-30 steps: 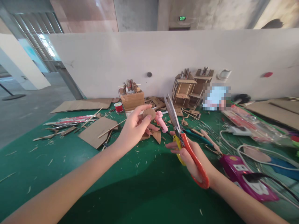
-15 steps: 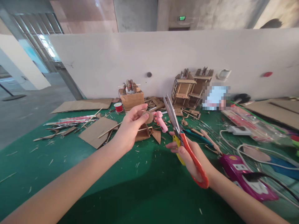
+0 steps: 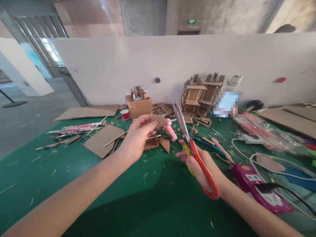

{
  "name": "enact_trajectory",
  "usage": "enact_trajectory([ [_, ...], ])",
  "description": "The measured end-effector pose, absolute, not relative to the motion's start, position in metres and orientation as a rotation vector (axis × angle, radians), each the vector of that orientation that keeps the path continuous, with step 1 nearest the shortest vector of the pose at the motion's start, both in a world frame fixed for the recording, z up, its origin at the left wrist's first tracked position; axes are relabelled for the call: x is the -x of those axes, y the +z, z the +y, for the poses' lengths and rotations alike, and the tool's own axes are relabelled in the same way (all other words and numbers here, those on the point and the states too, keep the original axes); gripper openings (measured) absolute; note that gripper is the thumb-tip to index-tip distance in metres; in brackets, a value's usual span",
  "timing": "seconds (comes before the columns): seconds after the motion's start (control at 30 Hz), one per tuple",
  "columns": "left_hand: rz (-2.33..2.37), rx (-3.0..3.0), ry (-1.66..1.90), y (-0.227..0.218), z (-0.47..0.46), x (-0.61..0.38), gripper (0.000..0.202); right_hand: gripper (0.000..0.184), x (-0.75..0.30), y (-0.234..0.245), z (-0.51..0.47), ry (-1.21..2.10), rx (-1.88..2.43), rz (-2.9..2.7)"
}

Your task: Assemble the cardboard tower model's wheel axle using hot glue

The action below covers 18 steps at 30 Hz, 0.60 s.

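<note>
Between the thumb and fingers of my left hand (image 3: 139, 136) is a small rounded cardboard disc (image 3: 158, 120), its flat face showing. My right hand (image 3: 201, 164) grips a pair of scissors (image 3: 182, 121) with orange and yellow handles. Their blades point up and away from me, slightly parted, to the right of the disc and apart from it. Just behind the disc, a pink glue gun (image 3: 170, 130) lies on the green table. Part of a cardboard box piece (image 3: 151, 143) shows beyond my left fingers.
A cardboard box (image 3: 140, 108) and a red thread spool (image 3: 125, 114) stand at the back. Cardboard shelf-like structures (image 3: 194, 95) lean near the white partition. On the right are a purple power strip (image 3: 259, 187) and white cables. A flat cardboard sheet (image 3: 103, 140) lies left among scraps.
My left hand has turned the cardboard disc so more of its flat face shows, a little higher. The scissors and my right hand have barely moved.
</note>
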<state>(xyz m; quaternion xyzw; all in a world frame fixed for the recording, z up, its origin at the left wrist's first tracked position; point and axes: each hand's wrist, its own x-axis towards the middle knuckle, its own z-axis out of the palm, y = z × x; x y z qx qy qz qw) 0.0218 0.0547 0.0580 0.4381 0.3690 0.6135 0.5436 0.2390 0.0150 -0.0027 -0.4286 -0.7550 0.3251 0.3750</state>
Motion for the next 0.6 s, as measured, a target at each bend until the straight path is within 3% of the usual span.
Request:
enact_trajectory([
  [0.37,0.725,-0.991,1.407,0.059,0.052,-0.024,0.016,0.071,-0.24,0.014,0.013,0.897,1.161,-2.054],
  [0.6,0.752,-1.061,1.414,0.06,0.047,-0.027,0.021,0.066,-0.238,0.015,0.008,0.823,0.965,-2.133],
])
